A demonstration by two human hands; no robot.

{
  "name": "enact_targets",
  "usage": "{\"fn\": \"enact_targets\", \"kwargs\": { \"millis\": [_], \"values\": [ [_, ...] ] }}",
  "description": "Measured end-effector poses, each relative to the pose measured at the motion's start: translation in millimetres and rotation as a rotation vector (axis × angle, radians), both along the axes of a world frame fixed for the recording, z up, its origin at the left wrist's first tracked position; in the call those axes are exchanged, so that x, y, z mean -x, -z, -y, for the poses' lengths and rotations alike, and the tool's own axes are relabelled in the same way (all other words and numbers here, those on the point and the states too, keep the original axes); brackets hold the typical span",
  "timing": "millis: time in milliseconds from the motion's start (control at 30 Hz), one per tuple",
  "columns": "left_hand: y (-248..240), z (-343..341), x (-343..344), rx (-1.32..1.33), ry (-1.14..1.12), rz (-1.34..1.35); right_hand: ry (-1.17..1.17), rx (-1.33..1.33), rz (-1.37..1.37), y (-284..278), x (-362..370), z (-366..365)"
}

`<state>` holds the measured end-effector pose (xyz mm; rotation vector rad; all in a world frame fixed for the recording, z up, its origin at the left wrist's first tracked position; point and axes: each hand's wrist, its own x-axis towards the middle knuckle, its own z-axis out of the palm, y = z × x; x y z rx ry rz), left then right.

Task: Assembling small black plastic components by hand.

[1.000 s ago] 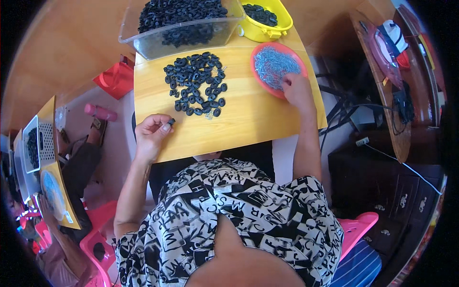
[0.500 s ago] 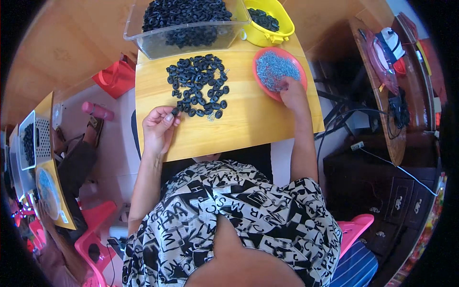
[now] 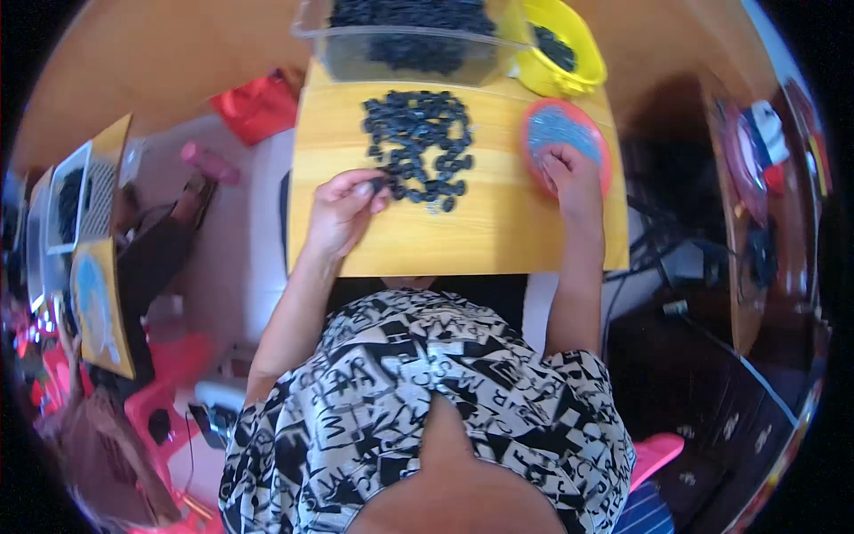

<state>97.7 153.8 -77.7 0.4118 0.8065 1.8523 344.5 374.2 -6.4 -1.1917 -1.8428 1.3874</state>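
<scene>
Left hand (image 3: 345, 203) pinches a black part (image 3: 378, 184) at the near-left edge of the pile (image 3: 416, 133). Right hand (image 3: 553, 171), fingers narrowed over the red dish (image 3: 527, 147), contents indiscernible, could tip it by wrist pressure.

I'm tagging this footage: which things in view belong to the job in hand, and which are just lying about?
In use:
black part in the left hand
loose black parts on the table
silvery pieces in the red bowl, right hand over them

Apparently lying about:
red bag
pink bottle
</scene>
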Motion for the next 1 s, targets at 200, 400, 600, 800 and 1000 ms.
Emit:
{"fn": "enact_targets", "kwargs": {
  "millis": [200,400,600,800,1000],
  "values": [
    [-5.9,-2.8,-2.6,-0.020,0.035,0.018,-0.420,0.019,-0.096,-7.8,92.1,78.3],
    [-11.4,1.6,-3.8,-0.003,0.018,0.030,-0.548,0.065,-0.117,0.0,126.4,100.9],
    [-10.8,3.8,-1.3,-0.062,0.067,0.088,-0.488,0.219,-0.226,2.3,117.1,101.3],
    [-16.2,1.0,4.8,-0.068,0.070,0.187,-0.412,0.275,-0.251,8.7,112.5,109.6],
    [-8.3,-1.5,7.4,-0.151,-0.045,0.303,-0.402,0.212,-0.249,7.7,127.4,126.4]
  ]
}}
